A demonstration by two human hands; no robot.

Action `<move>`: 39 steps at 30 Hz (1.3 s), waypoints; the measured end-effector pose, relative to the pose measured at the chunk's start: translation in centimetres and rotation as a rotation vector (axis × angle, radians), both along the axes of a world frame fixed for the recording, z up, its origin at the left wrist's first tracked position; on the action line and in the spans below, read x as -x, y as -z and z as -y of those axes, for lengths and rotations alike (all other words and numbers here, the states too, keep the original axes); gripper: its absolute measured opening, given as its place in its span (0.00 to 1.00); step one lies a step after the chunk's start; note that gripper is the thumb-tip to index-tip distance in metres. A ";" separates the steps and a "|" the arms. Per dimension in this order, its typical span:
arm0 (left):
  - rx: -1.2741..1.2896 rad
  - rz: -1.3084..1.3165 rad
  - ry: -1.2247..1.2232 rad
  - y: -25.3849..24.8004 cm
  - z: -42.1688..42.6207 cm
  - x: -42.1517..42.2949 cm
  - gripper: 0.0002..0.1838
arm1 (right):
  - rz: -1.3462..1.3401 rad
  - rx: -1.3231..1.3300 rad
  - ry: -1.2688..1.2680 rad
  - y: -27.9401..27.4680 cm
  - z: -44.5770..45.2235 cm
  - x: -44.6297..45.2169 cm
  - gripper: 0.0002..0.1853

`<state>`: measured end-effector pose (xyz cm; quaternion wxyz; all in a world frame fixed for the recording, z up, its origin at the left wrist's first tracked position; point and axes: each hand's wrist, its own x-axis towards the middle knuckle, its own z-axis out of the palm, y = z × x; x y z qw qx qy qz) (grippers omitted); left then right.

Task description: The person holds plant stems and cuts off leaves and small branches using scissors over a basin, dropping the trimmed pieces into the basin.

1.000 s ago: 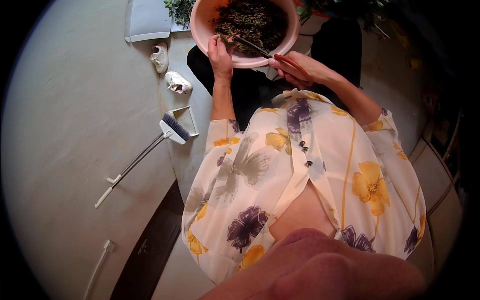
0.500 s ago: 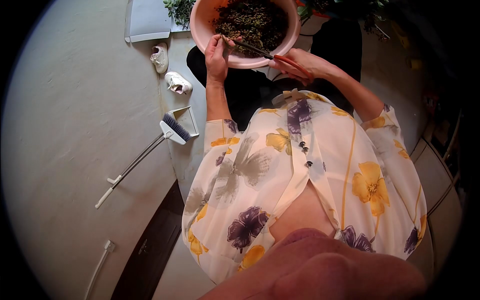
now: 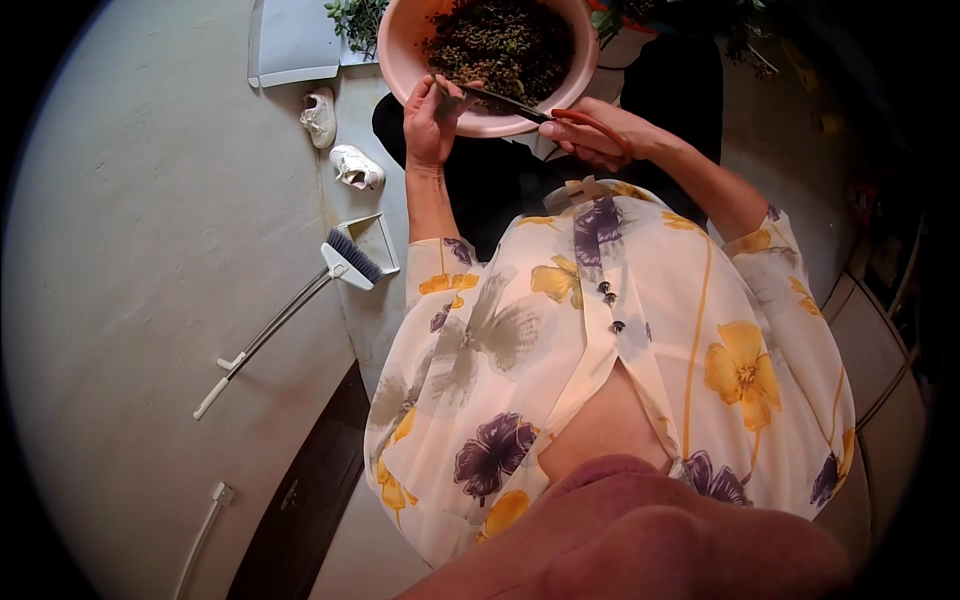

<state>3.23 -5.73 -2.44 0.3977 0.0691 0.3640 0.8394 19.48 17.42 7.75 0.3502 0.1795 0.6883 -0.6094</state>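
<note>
A pink basin sits at my lap, part filled with small brown and greenish berry-like bits. My right hand grips red-handled scissors, whose dark blades point left across the near rim. Over the basin's near left edge, my left hand pinches a small greenish-brown plant piece close to the blade tips. Its exact shape is partly hidden by my fingers.
Green leafy cuttings lie on a grey-white sheet at upper left. White shoes and a broom with dustpan are on the floor to the left. More leafy stems stand beyond the basin's right side.
My left hand has shifted slightly left and down, and the plant piece in it shows more. The scissors have moved a little down with my right hand.
</note>
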 end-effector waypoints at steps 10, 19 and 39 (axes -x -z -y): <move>0.247 -0.072 -0.162 -1.0 1.6 2.4 0.10 | 0.026 0.248 0.321 1.8 -1.0 -1.0 0.31; 0.474 -0.086 0.036 -0.8 -2.9 7.1 0.13 | -0.044 0.151 0.361 1.8 -1.6 -2.3 0.30; 0.684 -0.745 -0.260 4.2 -8.1 10.5 0.11 | 0.019 0.124 0.434 2.3 -1.3 -3.1 0.34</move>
